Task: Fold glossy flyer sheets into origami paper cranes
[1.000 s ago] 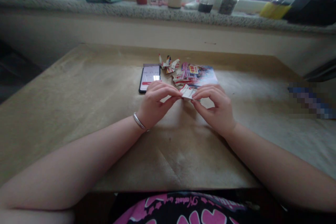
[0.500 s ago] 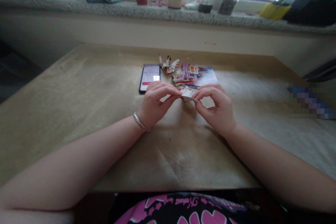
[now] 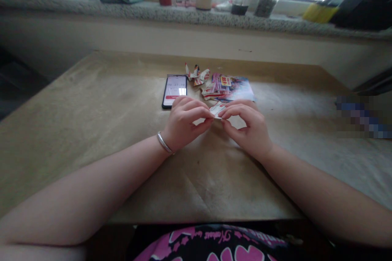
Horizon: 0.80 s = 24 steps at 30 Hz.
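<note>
My left hand (image 3: 183, 124) and my right hand (image 3: 246, 126) meet over the middle of the table, both pinching a small folded piece of printed paper (image 3: 216, 110) between fingertips and thumbs. The paper is white with red marks and mostly hidden by my fingers. A silver bangle (image 3: 163, 143) sits on my left wrist. Just behind the hands lie several small folded paper figures (image 3: 199, 75) and a colourful printed sheet (image 3: 235, 87).
A phone (image 3: 174, 90) with its screen lit lies left of the paper pile. The table (image 3: 92, 114) is covered in tan paper. Behind it runs a stone window ledge (image 3: 153, 10) with bottles, jars and a green case. A blurred patch sits at the right.
Both hands have drawn slightly closer together and a little lower, covering more of the folded paper. Nothing else on the table has moved.
</note>
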{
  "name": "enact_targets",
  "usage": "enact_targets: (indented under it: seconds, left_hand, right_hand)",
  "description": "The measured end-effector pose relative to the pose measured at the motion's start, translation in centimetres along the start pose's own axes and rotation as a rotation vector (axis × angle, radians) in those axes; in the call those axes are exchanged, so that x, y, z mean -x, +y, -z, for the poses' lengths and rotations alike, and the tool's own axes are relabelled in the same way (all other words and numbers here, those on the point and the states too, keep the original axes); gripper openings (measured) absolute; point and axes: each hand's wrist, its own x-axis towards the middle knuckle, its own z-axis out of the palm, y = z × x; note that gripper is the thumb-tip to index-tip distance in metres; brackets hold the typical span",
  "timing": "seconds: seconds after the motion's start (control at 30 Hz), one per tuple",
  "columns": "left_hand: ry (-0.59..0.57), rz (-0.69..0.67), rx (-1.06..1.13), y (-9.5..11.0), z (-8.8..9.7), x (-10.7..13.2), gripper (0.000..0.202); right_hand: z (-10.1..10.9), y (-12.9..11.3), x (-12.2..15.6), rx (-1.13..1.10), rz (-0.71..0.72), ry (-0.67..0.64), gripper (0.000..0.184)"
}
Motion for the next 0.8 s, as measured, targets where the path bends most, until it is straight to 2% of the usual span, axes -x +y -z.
enact_targets:
  seconds: [0.2,0.5,0.67,0.8]
  left_hand:
    - [-0.052,-0.093,-0.052,0.30,0.12,-0.03,0.010]
    - [-0.014,-0.101,-0.023,0.38,0.04,-0.18,0.012]
    - [-0.060,-0.139,-0.142,0.40,-0.02,-0.05,0.012]
    - [-0.057,-0.153,-0.117,0.39,-0.04,-0.01,0.011]
  right_hand:
    - [-0.28,-0.18,-0.06,0.015,0.039,-0.025,0.010]
    - [-0.40,-0.42,-0.06,0.000,0.027,-0.013,0.011]
    - [-0.65,-0.35,0.14,0.072,0.056,-0.002,0.008]
    - [-0.65,-0.24,0.19,0.073,0.052,-0.023,0.009]
